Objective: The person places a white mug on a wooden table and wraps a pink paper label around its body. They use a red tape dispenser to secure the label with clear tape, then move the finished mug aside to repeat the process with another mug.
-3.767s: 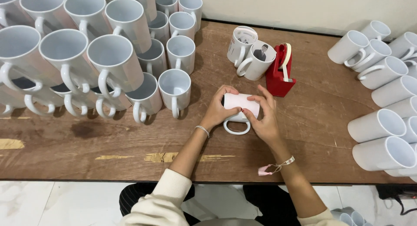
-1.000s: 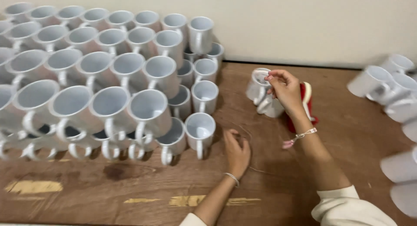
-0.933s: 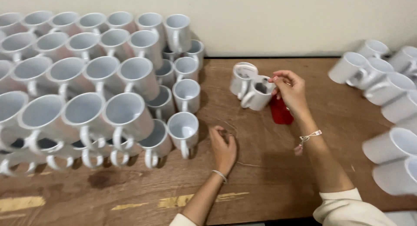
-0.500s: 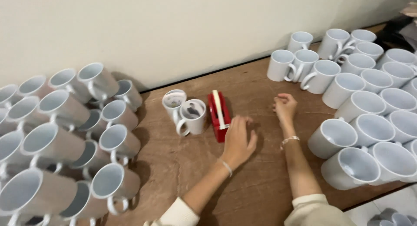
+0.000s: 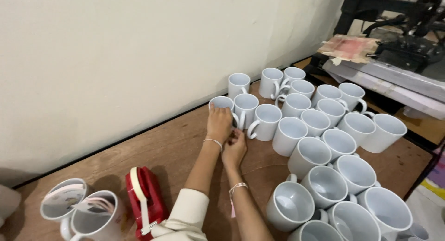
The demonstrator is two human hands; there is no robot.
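- The plain white glazed ceramic mug [image 5: 222, 103] stands upright near the wall, at the left end of the cluster of matching white mugs [image 5: 324, 143] on the brown wooden desk [image 5: 157, 148].
- The left hand [image 5: 219, 123] has its grip clamped on this mug's side.
- The right hand [image 5: 235, 147] rests just below; I cannot tell its grip.
- The red tape dispenser [image 5: 144, 200] sits well apart.

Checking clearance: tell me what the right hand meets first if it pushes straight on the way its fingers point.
Likely the handle of the white mug just beyond the right hand; depth is unclear.
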